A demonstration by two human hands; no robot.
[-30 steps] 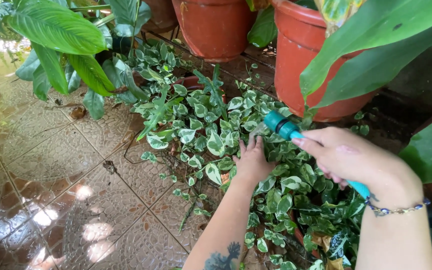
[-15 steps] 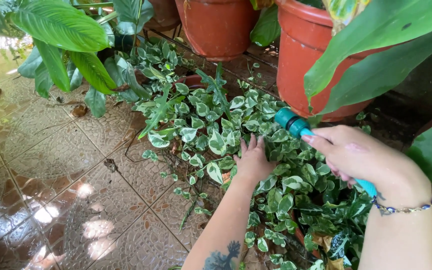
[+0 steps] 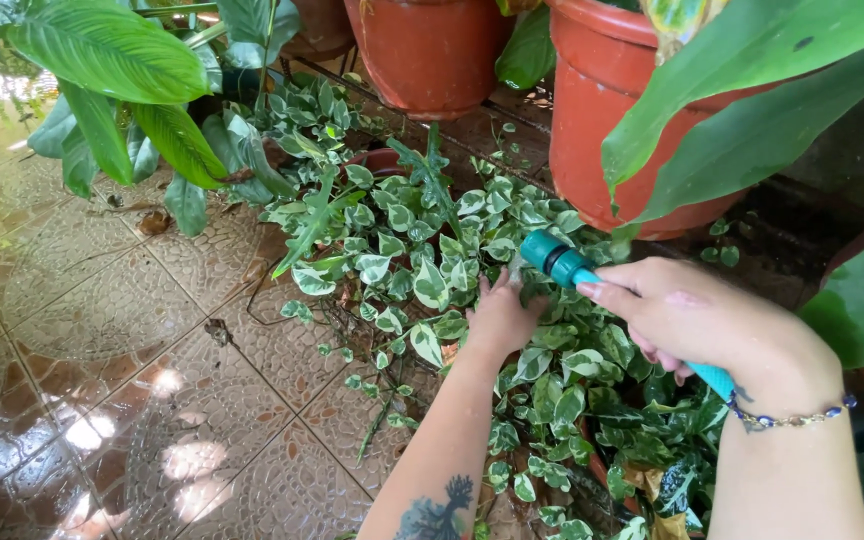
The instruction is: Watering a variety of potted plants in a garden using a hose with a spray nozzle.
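The fingers of the right hand (image 3: 697,320) wrap around a teal hose nozzle (image 3: 557,260), thumb lying along its top, so the nozzle tip juts out past the fingertips toward the upper left. The hose runs back under the palm and shows again as a teal stub below the wrist. Just left of that tip, the left hand (image 3: 502,315) lies palm down in the variegated trailing plant (image 3: 422,270), fingers loosely spread and pressed among the leaves, pinching nothing that I can make out. This looks like the watering step, with the foliage held aside for the spray; the next move probably calls for keeping the nozzle aimed low at the gap beside the left fingertips. Both forearms reach up from the bottom edge. Beyond the nozzle stand terracotta pots (image 3: 612,120); left of the hands lies a wet tiled floor (image 3: 102,350).
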